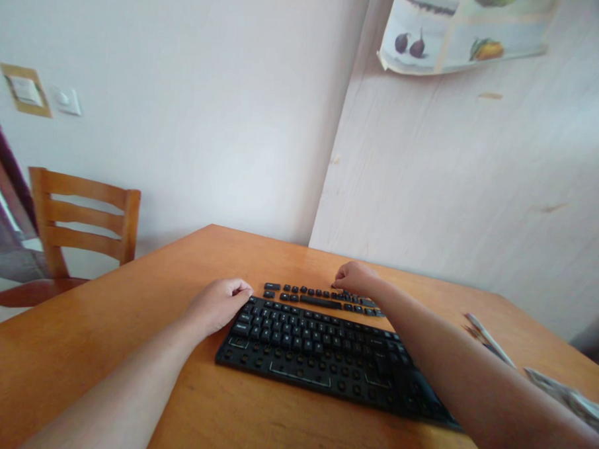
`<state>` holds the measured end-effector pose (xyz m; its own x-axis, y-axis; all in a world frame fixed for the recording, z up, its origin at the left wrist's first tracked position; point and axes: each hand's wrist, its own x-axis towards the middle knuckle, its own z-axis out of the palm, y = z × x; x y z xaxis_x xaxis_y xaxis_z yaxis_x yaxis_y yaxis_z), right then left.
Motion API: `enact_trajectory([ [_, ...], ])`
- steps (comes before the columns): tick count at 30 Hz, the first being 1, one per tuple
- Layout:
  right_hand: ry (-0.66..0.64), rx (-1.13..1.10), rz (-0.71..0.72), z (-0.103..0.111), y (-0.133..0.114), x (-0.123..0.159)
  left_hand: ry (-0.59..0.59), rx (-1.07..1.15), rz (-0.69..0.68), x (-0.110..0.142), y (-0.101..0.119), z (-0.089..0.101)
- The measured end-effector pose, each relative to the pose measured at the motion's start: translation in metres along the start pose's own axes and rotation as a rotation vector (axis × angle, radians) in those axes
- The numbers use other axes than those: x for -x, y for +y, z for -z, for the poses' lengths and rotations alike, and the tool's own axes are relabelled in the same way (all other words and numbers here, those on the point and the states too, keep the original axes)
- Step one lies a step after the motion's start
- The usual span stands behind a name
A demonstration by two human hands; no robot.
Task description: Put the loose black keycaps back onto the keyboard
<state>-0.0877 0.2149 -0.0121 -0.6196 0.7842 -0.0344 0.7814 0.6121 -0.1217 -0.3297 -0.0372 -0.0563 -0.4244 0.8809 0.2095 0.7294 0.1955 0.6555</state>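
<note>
A black computer keyboard (318, 348) lies on the wooden table. Its upper rows carry keycaps, while bare key sockets show along its near rows. My left hand (221, 304) is closed at the keyboard's far left corner, thumb and fingers against the edge. Behind the keyboard, loose black keycaps are lined up in rows, with a long space bar (320, 302) among them. My right hand (355, 278) reaches over the keyboard's right side to the loose rows. Its fingers are pinched on a small dark keycap (333, 286), mostly hidden. My right forearm covers part of the keyboard's right end.
To the right on the table (189, 259) lie slim sticks like pens or brushes (490, 339) and a crumpled cloth or bag (567, 398). A wooden chair (88, 218) stands left. The wall behind has a fruit poster (461, 33).
</note>
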Motion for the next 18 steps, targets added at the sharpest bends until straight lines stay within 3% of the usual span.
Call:
enact_trajectory([
  [12, 0.015, -0.006, 0.039, -0.004, -0.002, 0.001, 0.007, 0.017, 0.012, -0.001, -0.003, -0.001],
  [18, 0.047, -0.067, 0.089, 0.009, -0.007, 0.025, 0.009, 0.039, 0.03, -0.002, -0.002, -0.002],
])
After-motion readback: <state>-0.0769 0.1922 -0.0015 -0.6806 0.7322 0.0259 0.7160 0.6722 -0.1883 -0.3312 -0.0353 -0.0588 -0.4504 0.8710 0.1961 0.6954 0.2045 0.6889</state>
